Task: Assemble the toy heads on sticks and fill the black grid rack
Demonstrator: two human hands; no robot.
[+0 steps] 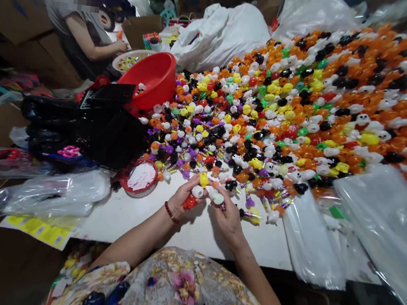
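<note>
At the near side of the white table [119, 221], the left hand [181, 198] is curled round yellow, white and red toys [197, 191] and the right hand [230, 219] pinches a pale toy [217, 199], both beside the far heap [290, 116], presumably for short reach.

White tabletop [112, 220] lies bare along the near edge, around the forearms [140, 236]; heaped multicoloured plastic figures [306, 116] block the far side, a round red plastic basket [124, 181] the left, clear plastic bags [311, 242] the right.
</note>
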